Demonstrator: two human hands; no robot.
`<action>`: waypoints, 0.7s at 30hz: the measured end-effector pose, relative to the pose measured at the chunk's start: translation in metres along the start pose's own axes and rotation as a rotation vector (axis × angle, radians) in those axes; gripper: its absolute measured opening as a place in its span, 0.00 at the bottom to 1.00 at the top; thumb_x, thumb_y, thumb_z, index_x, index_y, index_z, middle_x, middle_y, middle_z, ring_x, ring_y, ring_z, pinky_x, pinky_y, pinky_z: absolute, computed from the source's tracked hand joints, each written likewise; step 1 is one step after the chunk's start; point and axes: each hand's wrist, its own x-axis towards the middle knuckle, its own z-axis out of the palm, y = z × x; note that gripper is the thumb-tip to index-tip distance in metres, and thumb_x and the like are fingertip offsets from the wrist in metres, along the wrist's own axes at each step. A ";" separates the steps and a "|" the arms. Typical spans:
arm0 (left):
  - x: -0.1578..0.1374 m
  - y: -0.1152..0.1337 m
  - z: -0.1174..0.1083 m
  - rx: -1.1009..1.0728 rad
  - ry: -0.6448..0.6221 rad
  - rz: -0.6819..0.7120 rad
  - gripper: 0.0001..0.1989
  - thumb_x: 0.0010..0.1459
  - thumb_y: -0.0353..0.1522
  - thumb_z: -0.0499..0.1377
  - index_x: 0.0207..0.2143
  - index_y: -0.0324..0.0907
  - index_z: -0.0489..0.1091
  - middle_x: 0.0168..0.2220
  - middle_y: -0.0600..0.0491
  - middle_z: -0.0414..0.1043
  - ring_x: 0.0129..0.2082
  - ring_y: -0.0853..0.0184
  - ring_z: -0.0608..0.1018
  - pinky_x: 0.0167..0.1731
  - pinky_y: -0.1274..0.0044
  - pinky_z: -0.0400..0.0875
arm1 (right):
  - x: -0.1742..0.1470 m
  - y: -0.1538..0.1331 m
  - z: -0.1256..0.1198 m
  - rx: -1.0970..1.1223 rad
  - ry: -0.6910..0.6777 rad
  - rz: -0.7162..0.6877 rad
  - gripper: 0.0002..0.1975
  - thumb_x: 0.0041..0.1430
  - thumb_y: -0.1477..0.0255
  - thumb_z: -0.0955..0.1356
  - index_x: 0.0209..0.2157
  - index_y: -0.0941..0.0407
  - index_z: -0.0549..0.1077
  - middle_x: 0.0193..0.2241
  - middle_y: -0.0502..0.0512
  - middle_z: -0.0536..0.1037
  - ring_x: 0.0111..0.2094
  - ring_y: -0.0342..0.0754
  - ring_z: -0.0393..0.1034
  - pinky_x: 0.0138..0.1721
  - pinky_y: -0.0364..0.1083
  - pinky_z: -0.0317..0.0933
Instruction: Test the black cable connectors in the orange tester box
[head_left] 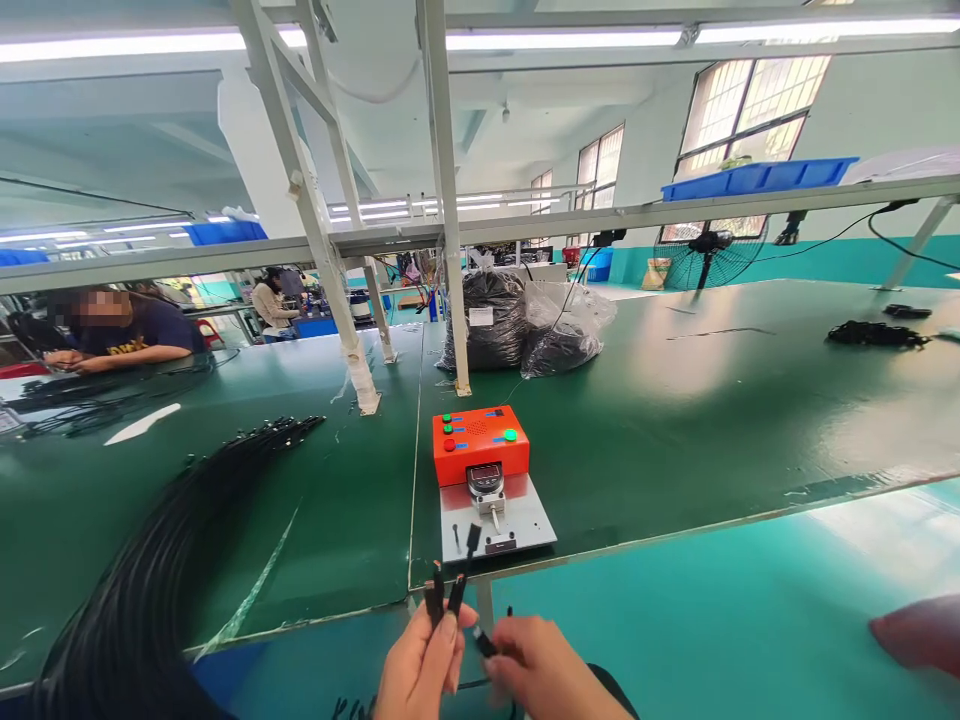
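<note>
In the lower middle, my left hand is closed around several black cable ends; one flat black connector sticks up above the others. Close beside it on the right, my right hand pinches a black cable plug with a pale metal tip, which points toward the left hand. Just beyond both hands, at the table's front edge, stands an orange box with green and red buttons. A digital gauge is mounted before it on a metal plate.
A thick bundle of black cables lies on the green table at left. Behind the box are black-filled plastic bags and shelf posts. A coiled cable bundle lies far right. A co-worker sits at far left.
</note>
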 end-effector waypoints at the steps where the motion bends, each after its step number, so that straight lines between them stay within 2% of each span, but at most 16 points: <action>1: 0.001 -0.001 -0.001 0.006 -0.038 0.004 0.23 0.47 0.50 0.59 0.29 0.38 0.75 0.16 0.59 0.61 0.16 0.73 0.63 0.20 0.81 0.58 | -0.004 0.001 0.002 -0.076 0.048 -0.037 0.06 0.44 0.76 0.63 0.21 0.56 0.72 0.25 0.56 0.80 0.30 0.53 0.73 0.32 0.46 0.59; 2: 0.002 -0.003 -0.002 0.010 -0.079 0.006 0.23 0.47 0.49 0.60 0.30 0.37 0.75 0.16 0.59 0.62 0.16 0.73 0.64 0.20 0.81 0.59 | -0.007 0.001 0.002 -0.102 0.135 -0.078 0.08 0.44 0.75 0.64 0.26 0.56 0.75 0.32 0.58 0.81 0.36 0.56 0.73 0.37 0.48 0.59; 4: 0.003 -0.006 -0.003 0.022 -0.168 0.009 0.23 0.48 0.49 0.60 0.31 0.37 0.76 0.18 0.57 0.64 0.16 0.73 0.65 0.19 0.81 0.60 | -0.011 -0.007 0.002 0.020 0.316 -0.169 0.14 0.49 0.69 0.65 0.39 0.54 0.75 0.44 0.59 0.77 0.47 0.57 0.68 0.46 0.50 0.57; 6: 0.003 -0.008 -0.004 0.047 -0.246 0.020 0.22 0.49 0.48 0.60 0.33 0.37 0.76 0.19 0.56 0.66 0.16 0.73 0.65 0.18 0.81 0.60 | -0.013 -0.018 0.000 0.271 0.362 -0.235 0.18 0.53 0.63 0.65 0.44 0.55 0.73 0.46 0.59 0.75 0.48 0.56 0.67 0.48 0.49 0.58; 9: 0.001 -0.007 -0.001 0.109 -0.264 0.022 0.22 0.50 0.47 0.58 0.38 0.38 0.76 0.22 0.54 0.71 0.16 0.71 0.67 0.19 0.79 0.63 | -0.011 -0.031 -0.002 0.536 0.335 -0.223 0.16 0.54 0.58 0.64 0.34 0.56 0.74 0.35 0.57 0.79 0.36 0.52 0.71 0.37 0.45 0.63; 11: -0.001 -0.005 0.001 0.159 -0.130 0.052 0.22 0.51 0.48 0.57 0.36 0.40 0.77 0.27 0.50 0.76 0.23 0.64 0.73 0.26 0.76 0.69 | -0.007 -0.031 -0.001 0.590 0.373 -0.142 0.16 0.55 0.59 0.64 0.27 0.57 0.72 0.23 0.54 0.78 0.28 0.48 0.70 0.32 0.44 0.62; 13: -0.003 -0.003 0.002 0.212 0.068 0.118 0.20 0.51 0.48 0.56 0.32 0.42 0.77 0.31 0.49 0.78 0.33 0.59 0.76 0.36 0.75 0.68 | -0.001 -0.025 0.000 0.636 0.345 -0.050 0.14 0.54 0.61 0.64 0.24 0.57 0.70 0.13 0.49 0.72 0.20 0.45 0.66 0.29 0.44 0.61; 14: -0.003 -0.002 0.003 0.239 0.140 0.149 0.19 0.51 0.48 0.56 0.30 0.43 0.77 0.31 0.50 0.79 0.35 0.58 0.76 0.38 0.75 0.67 | 0.001 -0.022 0.000 0.666 0.313 -0.012 0.13 0.53 0.62 0.64 0.24 0.57 0.69 0.10 0.47 0.69 0.17 0.44 0.64 0.27 0.44 0.60; 16: -0.003 -0.002 0.003 0.290 0.182 0.171 0.19 0.52 0.48 0.55 0.31 0.44 0.76 0.24 0.53 0.76 0.27 0.62 0.75 0.31 0.77 0.67 | 0.006 -0.018 -0.001 0.724 0.254 0.031 0.12 0.51 0.63 0.64 0.26 0.58 0.69 0.08 0.45 0.66 0.14 0.43 0.61 0.25 0.44 0.60; 18: -0.003 -0.003 0.003 0.331 0.166 0.172 0.20 0.53 0.49 0.53 0.33 0.44 0.75 0.16 0.58 0.67 0.18 0.66 0.69 0.22 0.78 0.64 | 0.009 -0.017 -0.004 0.761 0.230 0.041 0.11 0.50 0.64 0.64 0.26 0.59 0.69 0.09 0.45 0.67 0.14 0.43 0.62 0.25 0.44 0.59; 21: -0.004 -0.004 0.004 0.373 0.159 0.183 0.22 0.53 0.50 0.52 0.33 0.43 0.76 0.14 0.59 0.61 0.15 0.68 0.66 0.19 0.79 0.61 | 0.012 -0.020 -0.008 0.784 0.197 0.044 0.10 0.49 0.66 0.64 0.26 0.60 0.70 0.09 0.45 0.66 0.14 0.43 0.63 0.25 0.43 0.59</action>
